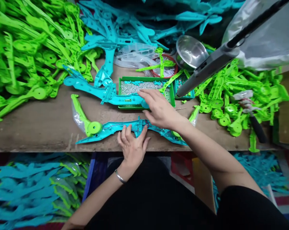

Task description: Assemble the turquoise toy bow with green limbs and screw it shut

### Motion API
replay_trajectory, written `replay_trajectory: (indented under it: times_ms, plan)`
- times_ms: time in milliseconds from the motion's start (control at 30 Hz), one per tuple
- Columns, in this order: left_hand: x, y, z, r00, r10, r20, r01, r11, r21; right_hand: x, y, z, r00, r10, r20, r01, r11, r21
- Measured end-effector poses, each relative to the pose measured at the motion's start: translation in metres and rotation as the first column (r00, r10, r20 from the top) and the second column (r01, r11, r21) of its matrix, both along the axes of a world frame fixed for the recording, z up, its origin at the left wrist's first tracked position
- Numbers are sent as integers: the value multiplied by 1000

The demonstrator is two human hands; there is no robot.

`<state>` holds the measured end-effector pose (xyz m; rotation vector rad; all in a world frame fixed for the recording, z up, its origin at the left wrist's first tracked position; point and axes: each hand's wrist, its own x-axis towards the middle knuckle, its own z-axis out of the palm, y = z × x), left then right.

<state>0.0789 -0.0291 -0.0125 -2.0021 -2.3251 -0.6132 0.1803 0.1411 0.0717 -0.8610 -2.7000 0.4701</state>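
Note:
A long turquoise plastic shell (113,127), shaped like a bow half, lies inner side up near the table's front edge, with thin wires along it. Lime-green arms with clear covers, one at the left (94,127) and one at the right (193,116), are at its ends. My left hand (132,143) rests fingertips on the shell's middle, fingers apart. A second turquoise shell (87,89) lies slantwise behind, its right part over the screw tray. My right hand (159,108) has its fingers and thumb around that shell's right end, which they partly hide.
Behind is a green tray (146,107) of small screws, near a metal bowl (191,51) and red basket (168,57). Lime-green parts pile up left (27,48) and right (221,92). A grey power screwdriver (206,67) hangs at right. A black-handled tool (257,127) lies beyond.

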Motion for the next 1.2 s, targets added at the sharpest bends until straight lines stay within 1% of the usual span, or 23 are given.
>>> replay_trajectory:
  times_ms: [100,233,333,433,533,600,667,767,833,933,1033,1200]
  plan:
    - [0,1,0,999,-5,41,6,1000,-15,-24,3,0,997,32,65,-33,999,6]
    - [-1,2,-1,998,-21,58,22,1000,-14,-51,4,-7,983,-19,184,11,999,44]
    - [0,1,-3,999,-5,35,5,1000,3,-67,3,-16,967,-74,244,55,995,83]
    - [2,0,-3,1000,18,18,-18,1000,-1,-78,4,-22,963,-96,254,70,991,110]
    - [4,-1,-2,999,43,25,-42,999,-30,-81,3,-17,973,-78,217,55,993,108]
    - [4,-2,-3,999,50,17,-49,998,-50,-78,-1,-8,984,-45,175,33,997,70]
    - [4,-3,-4,999,49,2,-49,997,-55,-69,-7,2,986,-19,165,24,999,-29]
    - [4,-3,-5,998,55,15,-54,998,-33,-53,-18,10,963,-14,268,79,969,-234]
    - [3,-2,-4,997,56,45,-55,998,-15,-45,-23,8,944,-15,329,123,942,-312]
    - [2,0,-2,996,42,81,-40,999,-23,-40,-28,-3,941,-41,335,165,922,-351]
    - [1,1,0,995,21,97,-17,999,-42,-42,-28,-13,937,-65,343,193,914,-355]
    - [1,0,-4,996,10,85,-9,1000,-9,-46,-28,-19,924,-98,368,233,909,-345]
